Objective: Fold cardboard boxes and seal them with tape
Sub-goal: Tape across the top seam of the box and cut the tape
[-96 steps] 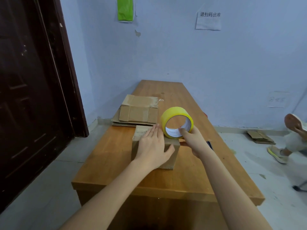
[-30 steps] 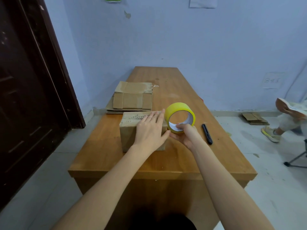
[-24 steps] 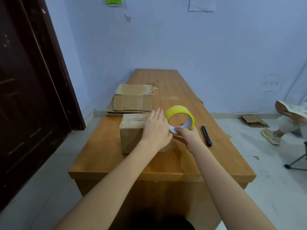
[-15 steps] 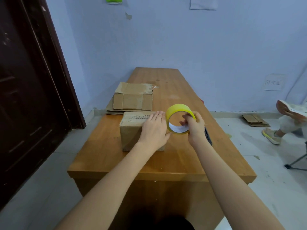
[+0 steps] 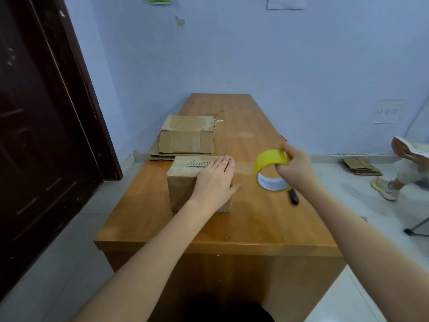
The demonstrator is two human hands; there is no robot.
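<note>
On table, folded cardboard box

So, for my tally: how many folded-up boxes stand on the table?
1: the box under the left hand, near the table's front. The cardboard behind it lies flat in a stack, unfolded.

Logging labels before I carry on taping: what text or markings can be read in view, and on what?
Paper sign on right wall: three handwritten characters, too faint to read.
Paper sheet at top of wall: no text in view.
Cardboard box top: dark scribbled marks, not legible.
Yellow tape roll: no label readable.
</note>
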